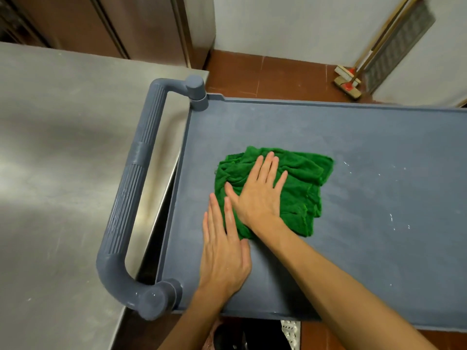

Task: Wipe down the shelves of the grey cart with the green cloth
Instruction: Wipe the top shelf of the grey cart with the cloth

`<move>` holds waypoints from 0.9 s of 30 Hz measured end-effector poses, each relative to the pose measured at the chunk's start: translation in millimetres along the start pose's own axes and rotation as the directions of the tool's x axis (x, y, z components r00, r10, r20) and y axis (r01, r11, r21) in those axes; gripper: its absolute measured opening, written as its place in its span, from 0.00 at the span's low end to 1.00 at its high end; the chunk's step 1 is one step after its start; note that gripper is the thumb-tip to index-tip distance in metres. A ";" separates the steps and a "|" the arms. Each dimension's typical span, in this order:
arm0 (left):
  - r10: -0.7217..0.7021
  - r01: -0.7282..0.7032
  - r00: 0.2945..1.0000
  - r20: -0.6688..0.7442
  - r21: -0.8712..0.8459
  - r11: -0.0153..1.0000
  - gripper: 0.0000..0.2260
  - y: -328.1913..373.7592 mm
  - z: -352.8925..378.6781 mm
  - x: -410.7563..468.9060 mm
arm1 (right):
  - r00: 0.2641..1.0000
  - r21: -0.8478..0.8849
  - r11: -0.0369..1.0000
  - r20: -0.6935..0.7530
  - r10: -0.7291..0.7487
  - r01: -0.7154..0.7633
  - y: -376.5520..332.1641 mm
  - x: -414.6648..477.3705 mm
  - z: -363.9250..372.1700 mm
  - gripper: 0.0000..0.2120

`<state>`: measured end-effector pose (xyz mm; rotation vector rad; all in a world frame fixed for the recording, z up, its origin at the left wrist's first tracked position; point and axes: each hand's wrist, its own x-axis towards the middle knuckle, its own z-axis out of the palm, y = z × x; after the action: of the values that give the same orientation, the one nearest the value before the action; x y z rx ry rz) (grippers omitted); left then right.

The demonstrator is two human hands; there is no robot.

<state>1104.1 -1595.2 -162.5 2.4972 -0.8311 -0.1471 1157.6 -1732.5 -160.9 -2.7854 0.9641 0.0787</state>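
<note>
The grey cart's top shelf (366, 152) fills the middle and right of the view. A crumpled green cloth (300, 195) lies on its left half. My right hand (257, 195) presses flat on the cloth with the fingers spread. My left hand (223, 251) lies flat beside it, palm on the bare shelf, with its fingertips at the cloth's near left edge. White specks dot the shelf to the right of the cloth. Lower shelves are hidden under the top one.
The cart's ribbed grey handle (134, 198) curves along its left end. A steel worktop (58, 173) abuts it on the left. Behind are steel cabinet doors (121, 24), red floor tiles (278, 74), and brooms (351, 82) leaning on a white wall.
</note>
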 end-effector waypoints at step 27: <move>0.018 -0.015 0.999 -0.034 0.090 0.996 0.30 -7.9 2.0 48.8 | 0.997 0.103 0.994 -0.057 0.044 -0.038 -22.0 202.8 -34.4 0.49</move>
<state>1147.2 -1619.3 -165.5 2.5685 -0.8613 -0.0611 1330.3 -1845.5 -146.5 -2.6890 1.0094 -0.0466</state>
